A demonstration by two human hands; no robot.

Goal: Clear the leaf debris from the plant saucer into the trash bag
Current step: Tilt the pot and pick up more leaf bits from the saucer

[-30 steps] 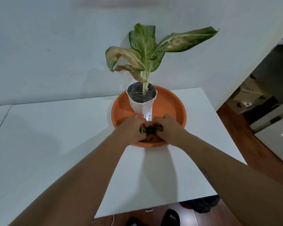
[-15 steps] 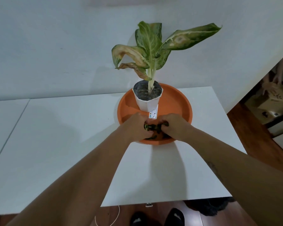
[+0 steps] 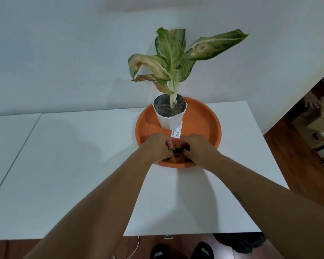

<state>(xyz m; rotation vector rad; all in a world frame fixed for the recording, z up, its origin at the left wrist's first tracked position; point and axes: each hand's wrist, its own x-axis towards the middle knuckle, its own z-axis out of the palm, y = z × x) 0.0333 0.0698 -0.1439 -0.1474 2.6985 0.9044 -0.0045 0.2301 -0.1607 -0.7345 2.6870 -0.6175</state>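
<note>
we have both hands down in the near part of the orange saucer, which sits on the white table toward its far right. our left hand and right hand are cupped close together, fingers curled around a small clump of dark green leaf debris held between them; a few dark bits lie on the saucer floor just beneath. right behind our hands stands the white pot with its plant, a label hanging from its near side. a dark bag lies on the floor past the table's near edge, beside our shoes.
</note>
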